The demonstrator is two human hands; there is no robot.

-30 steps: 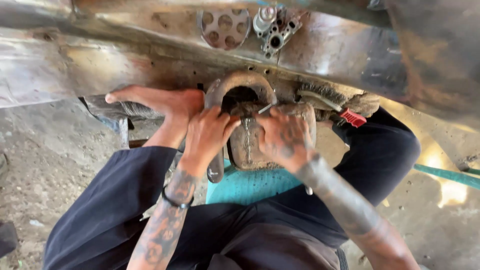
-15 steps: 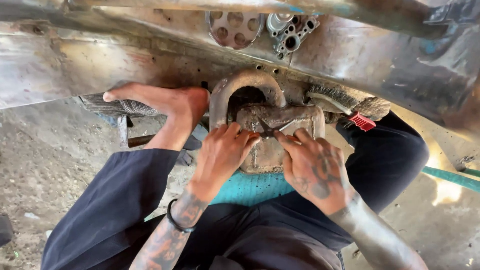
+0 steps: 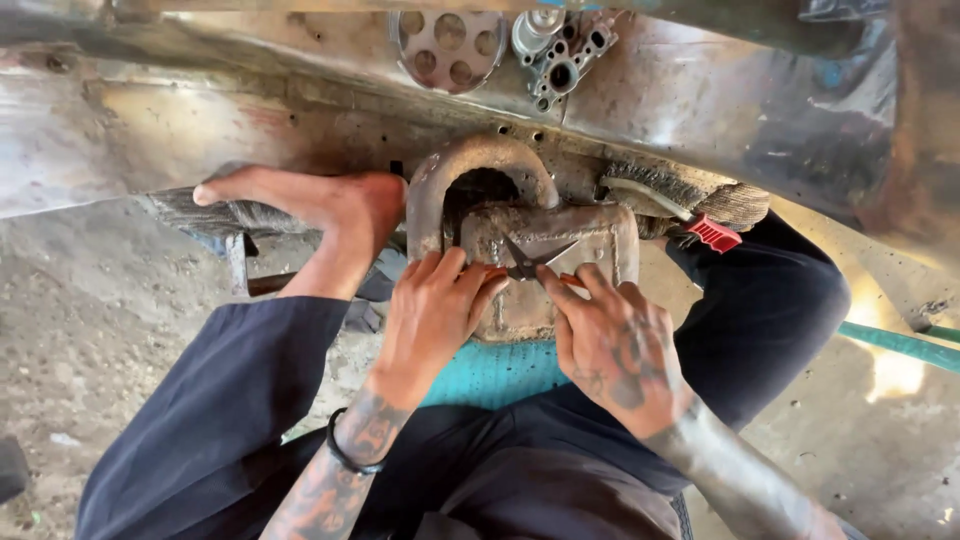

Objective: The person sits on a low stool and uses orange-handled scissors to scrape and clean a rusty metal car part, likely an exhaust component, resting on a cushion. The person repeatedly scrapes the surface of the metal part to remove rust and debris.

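Note:
A rusty metal casting with an arched loop on its top leans against a big greasy metal frame, between my knees. Against its face lie small pliers with orange handles, jaws spread and pointing up. My left hand grips the left handle, its fingers also resting on the casting's lower left. The right handle sits under the fingers of my right hand. My bare foot presses against the frame just left of the loop.
A wire brush with a red handle lies right of the casting. A round perforated disc and a small aluminium block sit on the frame above. A green hose crosses the dirt floor at right. Something teal lies under the casting.
Both hands have slid down from the casting's top to its lower face. The pliers now show between them with jaws spread. The view has shifted slightly.

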